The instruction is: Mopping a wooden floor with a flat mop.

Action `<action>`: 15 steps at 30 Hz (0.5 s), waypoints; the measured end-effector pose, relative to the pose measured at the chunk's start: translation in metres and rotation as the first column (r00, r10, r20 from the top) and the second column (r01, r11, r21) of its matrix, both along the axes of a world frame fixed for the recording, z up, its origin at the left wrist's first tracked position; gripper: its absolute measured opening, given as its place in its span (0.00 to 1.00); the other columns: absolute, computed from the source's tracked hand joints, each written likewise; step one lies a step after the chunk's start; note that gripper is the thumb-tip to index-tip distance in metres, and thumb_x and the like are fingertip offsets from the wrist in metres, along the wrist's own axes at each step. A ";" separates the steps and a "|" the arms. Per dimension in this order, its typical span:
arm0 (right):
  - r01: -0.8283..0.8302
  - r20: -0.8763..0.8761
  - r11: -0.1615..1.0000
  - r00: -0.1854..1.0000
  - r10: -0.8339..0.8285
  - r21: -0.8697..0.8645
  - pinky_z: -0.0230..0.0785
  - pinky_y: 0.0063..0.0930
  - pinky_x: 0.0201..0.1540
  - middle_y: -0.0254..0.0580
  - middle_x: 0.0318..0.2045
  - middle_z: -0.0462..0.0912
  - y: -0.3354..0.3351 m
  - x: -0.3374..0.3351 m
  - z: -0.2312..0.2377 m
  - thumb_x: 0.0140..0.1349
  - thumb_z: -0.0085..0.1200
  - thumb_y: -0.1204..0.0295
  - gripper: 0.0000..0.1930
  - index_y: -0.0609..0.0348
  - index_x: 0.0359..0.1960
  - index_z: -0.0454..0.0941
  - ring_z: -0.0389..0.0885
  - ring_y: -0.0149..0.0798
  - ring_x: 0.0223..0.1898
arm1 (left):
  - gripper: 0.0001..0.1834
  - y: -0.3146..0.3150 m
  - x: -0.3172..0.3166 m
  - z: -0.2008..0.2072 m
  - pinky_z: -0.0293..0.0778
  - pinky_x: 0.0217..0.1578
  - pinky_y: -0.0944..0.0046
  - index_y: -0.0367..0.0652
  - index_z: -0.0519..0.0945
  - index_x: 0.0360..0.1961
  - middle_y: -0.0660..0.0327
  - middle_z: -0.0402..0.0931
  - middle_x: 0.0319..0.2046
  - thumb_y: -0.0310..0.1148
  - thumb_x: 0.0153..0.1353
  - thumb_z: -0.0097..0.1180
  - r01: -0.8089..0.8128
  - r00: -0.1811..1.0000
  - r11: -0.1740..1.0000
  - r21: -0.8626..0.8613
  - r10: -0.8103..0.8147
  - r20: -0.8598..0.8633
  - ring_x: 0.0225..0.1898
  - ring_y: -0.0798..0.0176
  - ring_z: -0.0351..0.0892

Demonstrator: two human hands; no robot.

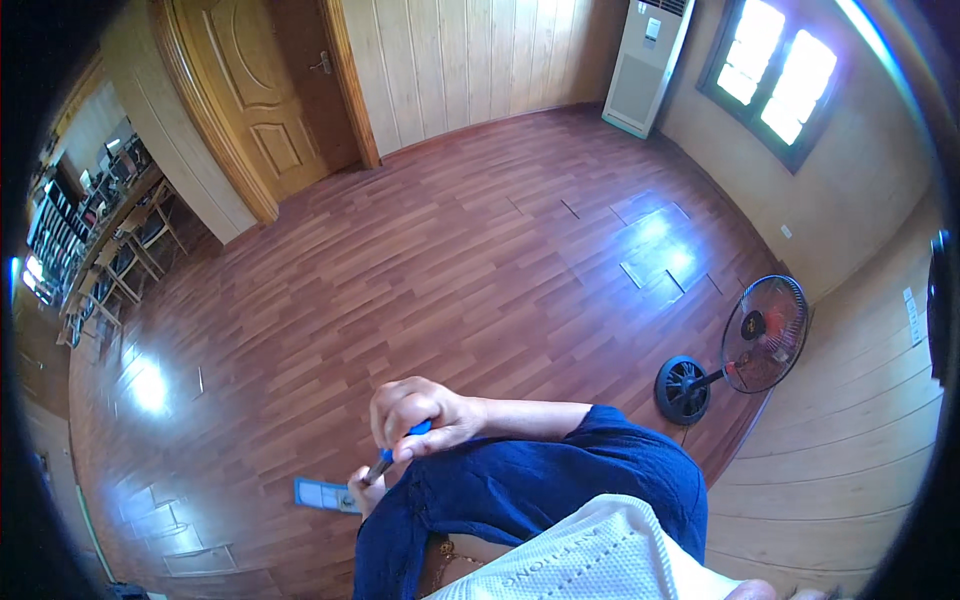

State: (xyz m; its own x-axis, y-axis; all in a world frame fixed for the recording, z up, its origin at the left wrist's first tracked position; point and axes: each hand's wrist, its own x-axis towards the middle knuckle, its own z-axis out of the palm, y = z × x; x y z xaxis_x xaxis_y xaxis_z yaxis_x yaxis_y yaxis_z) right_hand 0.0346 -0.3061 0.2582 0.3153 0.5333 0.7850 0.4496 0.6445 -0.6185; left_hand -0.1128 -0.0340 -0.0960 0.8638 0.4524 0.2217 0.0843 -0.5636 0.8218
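My right hand (425, 412) is closed around the blue top end of a mop handle (379, 466). Lower on the same handle, my left hand (366, 492) is wrapped round the grey shaft, its fingers partly hidden. Just beyond the left hand, the flat mop head (325, 495), pale with blue edges, lies on the wood-plank floor (400, 290). The lower shaft, and where it joins the head, are hidden behind my left hand. Dark blue sleeves cover both upper arms.
A standing fan (765, 333) with a round black base (683, 390) is at the right by the wall. A tall white air conditioner (648, 70) fills the far corner. A wooden door (255, 90) is at the back left; chairs (122, 265) line a long desk at far left.
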 end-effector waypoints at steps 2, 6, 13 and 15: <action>-0.080 -0.041 0.997 0.996 0.080 -0.014 0.67 0.37 0.35 0.40 0.26 0.79 0.017 -0.005 0.002 0.61 0.60 0.64 0.11 0.57 0.26 0.76 0.79 0.41 0.31 | 0.17 0.008 -0.027 -0.031 0.56 0.20 0.65 0.46 0.63 0.13 0.68 0.59 0.13 0.24 0.49 0.60 -0.183 0.969 0.951 -0.248 0.217 0.115 0.17 0.70 0.59; -0.332 -0.163 0.942 0.933 0.321 -0.045 0.67 0.35 0.37 0.37 0.27 0.80 0.053 -0.012 -0.003 0.60 0.61 0.63 0.12 0.59 0.29 0.77 0.78 0.39 0.33 | 0.18 0.023 -0.051 -0.082 0.57 0.21 0.67 0.47 0.65 0.13 0.71 0.61 0.14 0.25 0.51 0.61 -0.179 0.942 0.929 -0.323 0.257 0.217 0.18 0.73 0.60; -0.576 -0.416 0.808 0.770 0.484 -0.125 0.70 0.28 0.42 0.34 0.32 0.79 0.087 -0.028 -0.028 0.62 0.60 0.66 0.10 0.59 0.35 0.76 0.77 0.30 0.38 | 0.18 0.030 -0.049 -0.041 0.57 0.21 0.67 0.47 0.65 0.13 0.72 0.61 0.14 0.25 0.51 0.61 -0.141 0.975 0.914 -0.380 0.194 0.106 0.19 0.73 0.60; -0.641 -0.467 0.758 0.710 0.527 -0.119 0.69 0.28 0.43 0.34 0.32 0.79 0.095 -0.034 -0.040 0.63 0.59 0.66 0.10 0.59 0.35 0.76 0.76 0.30 0.39 | 0.17 0.018 -0.055 -0.035 0.57 0.21 0.67 0.47 0.65 0.13 0.72 0.61 0.14 0.26 0.51 0.61 -0.124 0.983 0.907 -0.403 0.169 0.078 0.19 0.73 0.60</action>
State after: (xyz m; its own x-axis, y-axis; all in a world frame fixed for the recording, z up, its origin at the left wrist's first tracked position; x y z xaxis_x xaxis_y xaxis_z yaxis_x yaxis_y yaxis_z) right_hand 0.0006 -0.2111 0.2186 0.1108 0.8718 0.4773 -0.2743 0.4884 -0.8284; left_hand -0.1677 -0.0158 -0.1314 0.7620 0.6417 0.0872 0.0384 -0.1793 0.9831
